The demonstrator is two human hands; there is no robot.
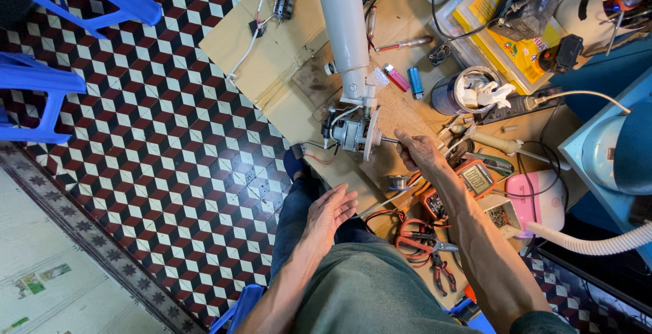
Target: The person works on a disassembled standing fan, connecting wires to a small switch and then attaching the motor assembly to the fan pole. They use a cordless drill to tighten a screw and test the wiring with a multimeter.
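Note:
A bare fan motor (350, 132) with a metal shaft lies on a cardboard sheet (285, 49), joined to a long white pole (343, 25) that runs up out of view. My right hand (420, 151) grips the tip of the shaft at the motor's right side. My left hand (329, 213) rests flat and open on my thigh, holding nothing, a little below the motor. Thin white and red wires trail from the motor toward my knee.
Red pliers (424, 247) and an orange multimeter (468, 181) lie near my right forearm. Two lighters (405, 79), a can with rags (468, 93), a soldering iron (492, 140), a pink box (536, 198), a power strip and a parts case crowd the right. Blue plastic chairs (41, 96) stand at the left on the patterned tile floor.

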